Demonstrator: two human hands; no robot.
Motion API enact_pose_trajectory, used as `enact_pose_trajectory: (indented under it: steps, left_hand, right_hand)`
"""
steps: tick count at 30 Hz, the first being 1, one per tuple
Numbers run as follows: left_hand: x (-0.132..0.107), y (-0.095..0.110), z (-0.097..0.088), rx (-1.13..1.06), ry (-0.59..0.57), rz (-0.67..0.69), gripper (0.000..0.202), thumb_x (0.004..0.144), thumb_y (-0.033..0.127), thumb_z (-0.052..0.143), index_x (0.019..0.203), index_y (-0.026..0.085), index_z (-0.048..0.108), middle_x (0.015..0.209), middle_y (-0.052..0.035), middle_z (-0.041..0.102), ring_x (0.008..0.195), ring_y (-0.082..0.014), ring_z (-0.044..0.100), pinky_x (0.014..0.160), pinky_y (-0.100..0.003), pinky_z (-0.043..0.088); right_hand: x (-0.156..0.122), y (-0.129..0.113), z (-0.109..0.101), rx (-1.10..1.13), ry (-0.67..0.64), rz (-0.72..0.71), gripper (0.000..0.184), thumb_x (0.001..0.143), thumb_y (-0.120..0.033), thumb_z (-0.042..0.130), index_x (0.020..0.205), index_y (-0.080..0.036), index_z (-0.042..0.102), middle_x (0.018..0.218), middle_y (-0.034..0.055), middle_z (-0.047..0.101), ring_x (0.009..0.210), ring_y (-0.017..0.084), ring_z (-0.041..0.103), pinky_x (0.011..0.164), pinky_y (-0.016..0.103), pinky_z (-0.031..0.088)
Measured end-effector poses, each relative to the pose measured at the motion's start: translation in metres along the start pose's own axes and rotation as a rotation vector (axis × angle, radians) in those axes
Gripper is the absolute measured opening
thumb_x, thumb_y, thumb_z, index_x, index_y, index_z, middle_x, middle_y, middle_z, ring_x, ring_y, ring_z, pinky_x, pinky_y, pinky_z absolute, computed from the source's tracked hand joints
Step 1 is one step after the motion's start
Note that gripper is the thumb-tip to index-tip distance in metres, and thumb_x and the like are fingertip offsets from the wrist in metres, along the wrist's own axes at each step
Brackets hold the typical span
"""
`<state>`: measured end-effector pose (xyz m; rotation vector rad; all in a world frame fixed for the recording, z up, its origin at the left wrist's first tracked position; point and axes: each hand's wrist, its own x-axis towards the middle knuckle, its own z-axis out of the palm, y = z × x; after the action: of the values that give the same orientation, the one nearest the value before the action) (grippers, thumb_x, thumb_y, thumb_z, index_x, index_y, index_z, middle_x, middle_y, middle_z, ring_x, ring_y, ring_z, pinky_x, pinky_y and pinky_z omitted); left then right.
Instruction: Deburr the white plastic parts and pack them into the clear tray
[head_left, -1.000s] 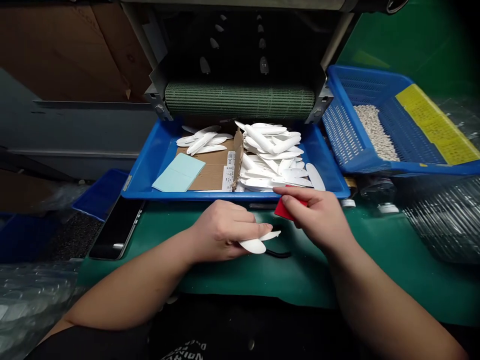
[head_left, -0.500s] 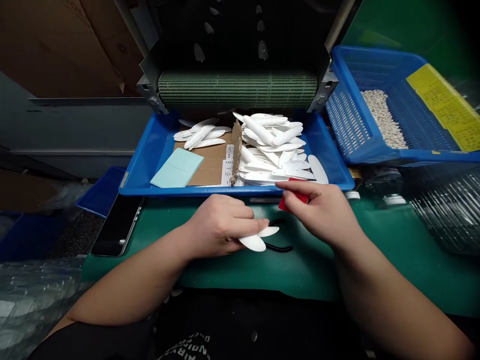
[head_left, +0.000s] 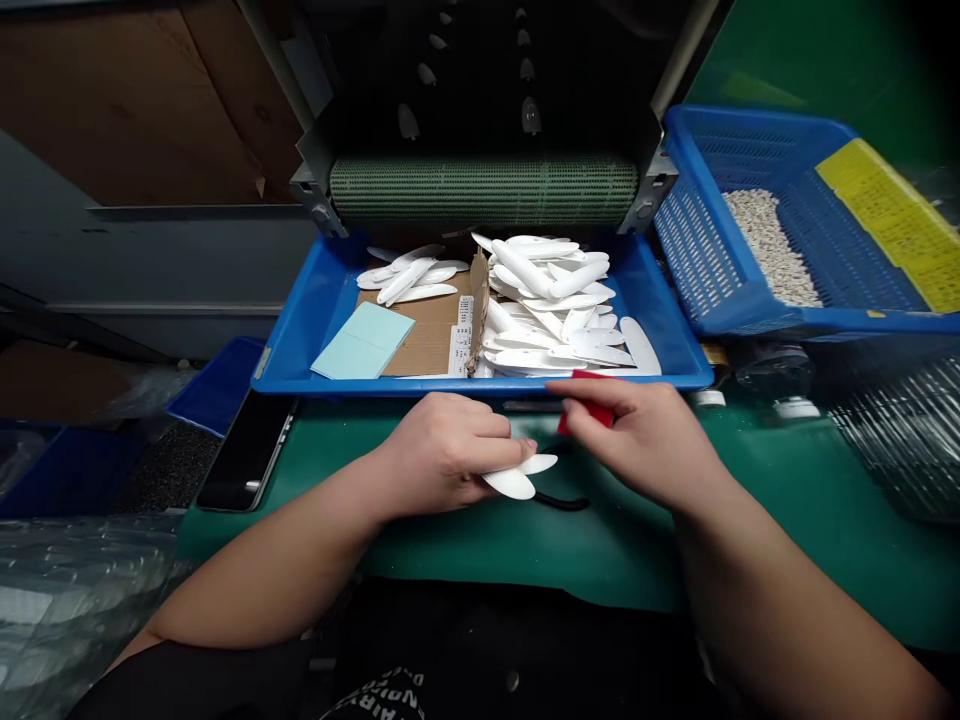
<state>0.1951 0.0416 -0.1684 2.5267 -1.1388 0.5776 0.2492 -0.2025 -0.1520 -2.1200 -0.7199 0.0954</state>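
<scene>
My left hand (head_left: pixel 446 450) rests on the green mat, fingers closed around two white oval plastic pieces (head_left: pixel 517 476) that stick out to the right. My right hand (head_left: pixel 645 440) is just to the right of it, pinching a small red tool (head_left: pixel 590 410) close to those pieces. A thin black item (head_left: pixel 562 502) lies on the mat under the pieces. Behind both hands stands a blue tray (head_left: pixel 300 330) with a heap of white oval pieces (head_left: pixel 551 300) on the right and a few more (head_left: pixel 409 278) at the back left.
The tray also holds cardboard (head_left: pixel 431 335) and a pale blue card (head_left: pixel 364 342). A green conveyor roller (head_left: pixel 484 190) ends above the tray. A blue basket (head_left: pixel 757 250) with pale granules stands at right. A dark phone (head_left: pixel 247 450) lies left; plastic sheeting covers both corners.
My right hand with the red tool has shifted slightly left, closer to the white pieces in my left hand. The view has shifted a little.
</scene>
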Motion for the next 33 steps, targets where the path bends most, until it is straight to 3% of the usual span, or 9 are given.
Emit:
enact_pose_trajectory:
  steps: [2, 5, 11, 15, 18, 22, 25, 29, 33]
  left_hand:
    - [0.001, -0.001, -0.001, -0.014, 0.006, -0.009, 0.006, 0.091, 0.030, 0.068, 0.095, 0.026, 0.069, 0.066, 0.0040, 0.060, 0.063, -0.0099, 0.050, 0.059, -0.031, 0.032]
    - [0.003, -0.002, -0.002, -0.096, 0.000, -0.016, 0.008, 0.091, 0.031, 0.068, 0.087, 0.024, 0.070, 0.065, 0.0030, 0.061, 0.062, -0.0091, 0.052, 0.058, -0.030, 0.032]
    - [-0.003, -0.007, 0.001, -0.465, 0.219, -0.106, 0.017, 0.085, 0.020, 0.076, 0.102, 0.020, 0.075, 0.074, -0.0018, 0.072, 0.067, -0.0081, 0.064, 0.065, -0.021, 0.047]
    - [-0.004, -0.011, -0.015, -0.503, 0.429, -0.502, 0.018, 0.089, 0.030, 0.071, 0.105, 0.023, 0.077, 0.096, -0.0043, 0.078, 0.085, -0.0103, 0.071, 0.079, -0.021, 0.055]
    - [0.003, -0.026, -0.041, -0.572, 0.481, -0.837, 0.037, 0.092, 0.052, 0.064, 0.115, 0.024, 0.071, 0.073, 0.0016, 0.069, 0.070, -0.0079, 0.063, 0.071, -0.018, 0.051]
    - [0.016, -0.076, -0.069, -0.399, 0.317, -1.038, 0.049, 0.090, 0.069, 0.053, 0.105, 0.023, 0.063, 0.073, 0.0009, 0.066, 0.071, -0.0131, 0.067, 0.063, -0.018, 0.050]
    - [0.019, -0.126, -0.074, -0.209, 0.084, -1.128, 0.044, 0.096, 0.060, 0.029, 0.110, 0.024, 0.051, 0.113, -0.0036, 0.069, 0.078, -0.0114, 0.070, 0.070, -0.020, 0.055]
    - [0.020, -0.176, -0.068, 0.071, -0.071, -1.164, 0.029, 0.092, 0.044, 0.043, 0.091, 0.021, 0.060, 0.095, -0.0067, 0.071, 0.082, -0.0177, 0.064, 0.079, -0.028, 0.051]
    - [0.025, -0.199, -0.058, 0.260, -0.161, -1.191, 0.027, 0.085, 0.044, 0.053, 0.086, 0.020, 0.064, 0.098, -0.0127, 0.071, 0.097, -0.0278, 0.063, 0.090, -0.039, 0.049]
  right_hand:
    - [-0.001, -0.001, 0.000, 0.053, 0.024, -0.006, 0.026, 0.093, -0.027, 0.065, 0.113, -0.024, 0.082, 0.087, -0.0011, 0.074, 0.071, 0.011, 0.065, 0.061, 0.018, 0.048]
    - [-0.001, 0.001, 0.002, 0.235, -0.172, -0.050, 0.028, 0.095, -0.032, 0.065, 0.117, -0.025, 0.081, 0.082, -0.0013, 0.072, 0.070, 0.011, 0.064, 0.061, 0.018, 0.047]
    - [0.003, 0.010, 0.003, 0.087, 0.103, 0.008, 0.027, 0.095, -0.038, 0.064, 0.115, -0.030, 0.081, 0.085, -0.0024, 0.073, 0.062, 0.010, 0.061, 0.059, 0.021, 0.047]
    - [0.000, 0.014, 0.011, 0.221, 0.089, -0.088, 0.029, 0.098, -0.043, 0.064, 0.116, -0.028, 0.080, 0.091, -0.0009, 0.074, 0.075, 0.013, 0.066, 0.072, 0.022, 0.053]
    - [0.002, 0.018, 0.020, 0.170, 0.091, -0.052, 0.031, 0.098, -0.045, 0.062, 0.118, -0.029, 0.080, 0.095, -0.0007, 0.074, 0.080, 0.016, 0.068, 0.084, 0.029, 0.053]
    - [0.007, 0.019, 0.024, 0.164, 0.026, -0.050, 0.033, 0.098, -0.044, 0.059, 0.119, -0.028, 0.079, 0.106, -0.0007, 0.075, 0.092, 0.019, 0.070, 0.089, 0.033, 0.052]
    - [0.007, 0.016, 0.021, 0.156, -0.003, -0.060, 0.033, 0.098, -0.042, 0.058, 0.118, -0.028, 0.079, 0.111, -0.0016, 0.074, 0.098, 0.019, 0.070, 0.090, 0.032, 0.051]
    - [0.008, 0.013, 0.018, 0.150, -0.001, -0.055, 0.032, 0.098, -0.041, 0.057, 0.119, -0.028, 0.079, 0.108, -0.0015, 0.075, 0.098, 0.019, 0.070, 0.089, 0.033, 0.050]
    - [0.011, 0.016, 0.019, 0.157, 0.007, -0.075, 0.032, 0.099, -0.038, 0.057, 0.119, -0.027, 0.079, 0.110, -0.0004, 0.075, 0.101, 0.020, 0.070, 0.091, 0.032, 0.050]
